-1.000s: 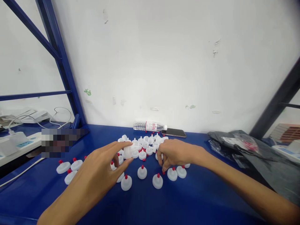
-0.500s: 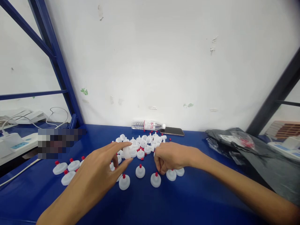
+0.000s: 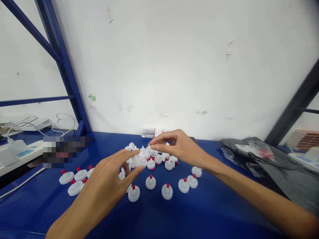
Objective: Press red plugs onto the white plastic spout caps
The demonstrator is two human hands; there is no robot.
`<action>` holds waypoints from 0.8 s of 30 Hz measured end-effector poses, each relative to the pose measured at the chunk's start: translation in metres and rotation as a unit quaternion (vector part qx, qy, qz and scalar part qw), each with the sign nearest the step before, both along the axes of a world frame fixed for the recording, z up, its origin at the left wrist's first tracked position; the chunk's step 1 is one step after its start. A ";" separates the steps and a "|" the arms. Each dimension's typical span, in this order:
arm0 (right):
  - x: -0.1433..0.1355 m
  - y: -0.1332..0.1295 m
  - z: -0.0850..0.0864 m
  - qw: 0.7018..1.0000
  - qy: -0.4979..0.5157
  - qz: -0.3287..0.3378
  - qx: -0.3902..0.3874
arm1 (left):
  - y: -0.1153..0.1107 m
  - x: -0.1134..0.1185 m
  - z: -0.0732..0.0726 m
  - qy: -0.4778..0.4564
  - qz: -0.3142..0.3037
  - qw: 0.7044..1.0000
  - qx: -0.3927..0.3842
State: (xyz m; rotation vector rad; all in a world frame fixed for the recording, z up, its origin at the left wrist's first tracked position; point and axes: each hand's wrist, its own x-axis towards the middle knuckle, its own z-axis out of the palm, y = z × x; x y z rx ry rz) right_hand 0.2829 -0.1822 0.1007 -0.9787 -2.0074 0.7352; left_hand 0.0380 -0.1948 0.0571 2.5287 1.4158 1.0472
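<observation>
We see left hand [image 3: 107, 174] pinching translucent white plastic cap [image 3: 136, 161] at near side of white plastic nozzle-cap heap [image 3: 154, 153]; right hand [image 3: 183, 147], fingertips bunched over heap (can't tell if gripping).

L hand [image 3: 109, 172], near left, w/ white cap [image 3: 136, 161] betw. thumb & fingers; R hand [image 3: 183, 147] at far cap pile [image 3: 151, 164]; red-tipped caps [image 3: 167, 192] near, on blue table [image 3: 154, 219].

Open lane: near tabletop [image 3: 159, 219]. Red-tipped nozzle caps [image 3: 167, 192] obstruct beyond, with gaps between the foremost; a heap of white caps [image 3: 151, 164] blocks the centre, a plastic bag [image 3: 281, 179] the right.
</observation>
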 end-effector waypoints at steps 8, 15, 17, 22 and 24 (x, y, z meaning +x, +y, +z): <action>-0.020 -0.012 -0.012 0.995 0.094 0.023 -0.035 | -0.006 0.008 0.000 -0.053 -0.033 0.997 0.040; -0.009 -0.009 -0.002 1.000 0.025 -0.001 -0.003 | -0.003 0.008 0.000 -0.072 0.002 0.997 -0.019; -0.002 -0.005 0.001 0.997 -0.068 -0.030 0.004 | -0.002 0.003 0.003 -0.074 0.025 0.997 -0.029; 0.009 0.007 -0.010 0.949 -0.313 -0.031 -0.015 | -0.002 -0.007 0.012 -0.083 0.055 0.995 -0.015; 0.009 0.010 -0.020 0.939 -0.343 -0.006 -0.028 | -0.004 -0.007 0.013 -0.079 0.058 0.995 -0.012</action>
